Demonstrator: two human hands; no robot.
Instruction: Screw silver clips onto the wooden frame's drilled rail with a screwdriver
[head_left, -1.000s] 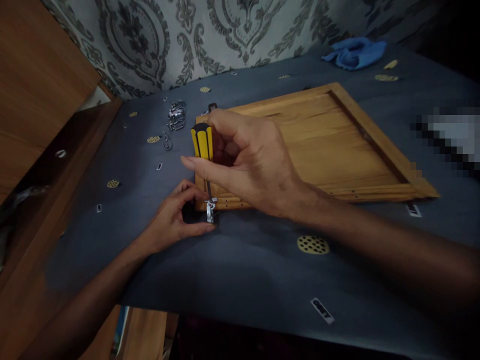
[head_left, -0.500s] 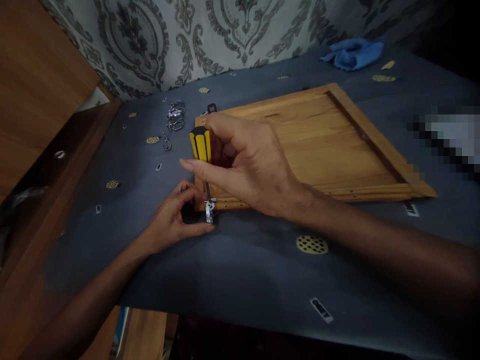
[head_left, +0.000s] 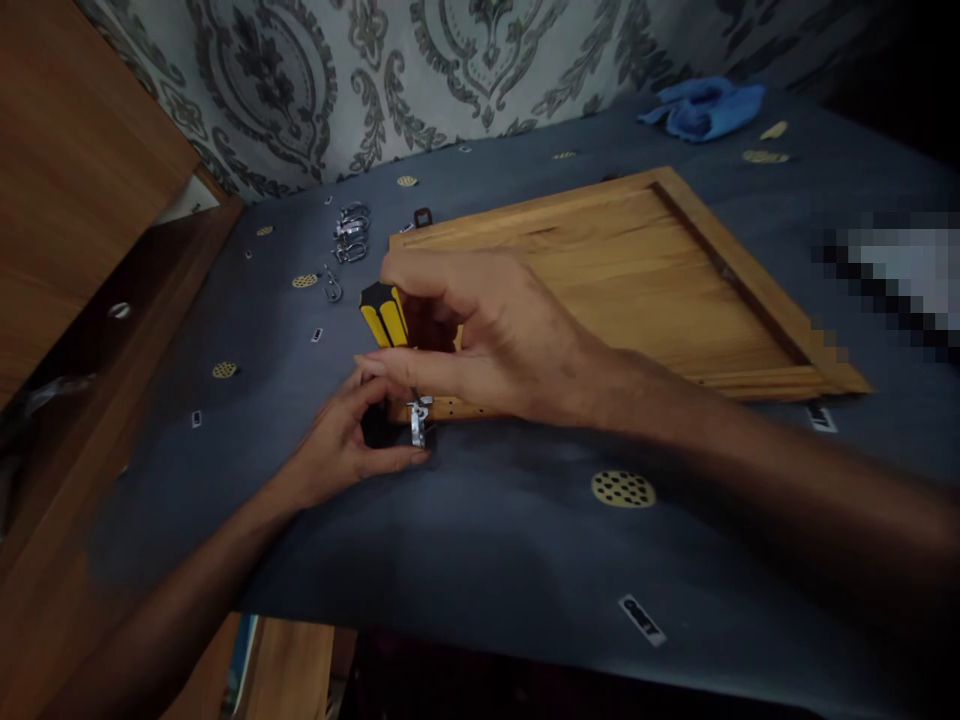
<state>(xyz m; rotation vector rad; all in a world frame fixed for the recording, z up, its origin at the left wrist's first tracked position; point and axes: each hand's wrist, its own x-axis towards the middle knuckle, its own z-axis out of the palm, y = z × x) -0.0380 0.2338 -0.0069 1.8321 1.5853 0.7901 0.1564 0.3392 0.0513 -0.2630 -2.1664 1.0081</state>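
Observation:
My right hand (head_left: pixel 502 340) grips a screwdriver (head_left: pixel 384 315) by its yellow and black handle, which leans to the left. Its shaft is mostly hidden behind my thumb, and the tip is down by a small silver metal hook (head_left: pixel 418 425). That hook sits at the near left corner of a framed wooden panel (head_left: pixel 637 280), hanging over its front edge. My left hand (head_left: pixel 345 430) pinches around the hook, with the thumb below it and the fingers above at the panel's corner. Small dark holes run along the panel's near edge.
Several loose metal hooks (head_left: pixel 351 232) lie beyond the panel's left end, and one single hook (head_left: pixel 331 285) rests nearer. A blue cloth (head_left: pixel 705 108) is at the back right on the dark patterned table cover (head_left: pixel 487 560). A wooden cabinet (head_left: pixel 90 140) borders the left side.
My right hand has shifted slightly left and down, and the screwdriver handle now tilts further left. My left hand and the hook stay in place.

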